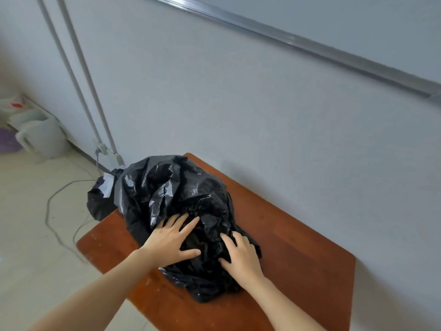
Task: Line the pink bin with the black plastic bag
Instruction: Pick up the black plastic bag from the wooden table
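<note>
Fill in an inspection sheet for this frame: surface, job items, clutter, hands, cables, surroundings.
Surface: reddish-brown wooden table against a grey wall; scuffed near its front edge.
Job's things: black plastic bag heaped and crumpled on the table, one end hanging off the far left corner. Pink bin not visible; whether it sits under the bag cannot be told.
Clutter: nothing seen on the table besides the bag.
Grippers: left hand flat on the bag, fingers spread; right hand on the bag, fingertips pressed into its folds.
Cables: grey cable trailing across the floor from the wall.
Surroundings: two pipes up the wall; white containers on the floor, far left.
</note>
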The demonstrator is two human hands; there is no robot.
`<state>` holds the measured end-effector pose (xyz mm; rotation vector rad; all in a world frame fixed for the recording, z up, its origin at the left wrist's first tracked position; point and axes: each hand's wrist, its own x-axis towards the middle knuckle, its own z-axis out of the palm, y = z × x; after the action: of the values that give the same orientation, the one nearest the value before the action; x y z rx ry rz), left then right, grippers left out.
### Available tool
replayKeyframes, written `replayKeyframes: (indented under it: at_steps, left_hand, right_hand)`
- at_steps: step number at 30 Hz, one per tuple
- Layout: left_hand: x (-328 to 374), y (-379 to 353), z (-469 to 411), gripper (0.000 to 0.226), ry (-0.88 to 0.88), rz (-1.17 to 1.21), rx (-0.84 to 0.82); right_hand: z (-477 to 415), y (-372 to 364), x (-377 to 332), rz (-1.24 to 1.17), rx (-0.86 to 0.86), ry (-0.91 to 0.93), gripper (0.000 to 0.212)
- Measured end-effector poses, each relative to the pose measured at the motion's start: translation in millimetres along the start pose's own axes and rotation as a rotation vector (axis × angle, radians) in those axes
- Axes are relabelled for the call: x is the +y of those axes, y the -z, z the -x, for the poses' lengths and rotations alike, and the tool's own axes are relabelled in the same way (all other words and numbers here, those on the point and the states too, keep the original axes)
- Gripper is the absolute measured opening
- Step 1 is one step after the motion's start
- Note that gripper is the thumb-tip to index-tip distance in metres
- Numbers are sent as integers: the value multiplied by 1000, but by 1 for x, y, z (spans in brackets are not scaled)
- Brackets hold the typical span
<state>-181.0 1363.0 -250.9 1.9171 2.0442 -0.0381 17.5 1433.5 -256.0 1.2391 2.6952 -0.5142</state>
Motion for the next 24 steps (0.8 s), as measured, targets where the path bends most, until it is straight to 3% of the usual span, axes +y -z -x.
replayKeyframes:
  at_steps: [3,5,8,14,24]
  left_hand:
    - [8,-10,25,107,28,25,5]
    - [14,-18,41,94,57,-11,136]
    - [24,-24,60,95,49,-45,341]
    - [69,-13,106,38,238,-89,645]
    - [114,2,224,42,617,93,881]
  right_hand:
    - [4,4,10,-4,-14,76,49]
    - [9,11,15,-9,-59,118,44]
    - [21,24,20,-40,-53,187,39]
    - [62,49,22,-183,77,374,37]
    - [112,61,-39,-374,143,683,30]
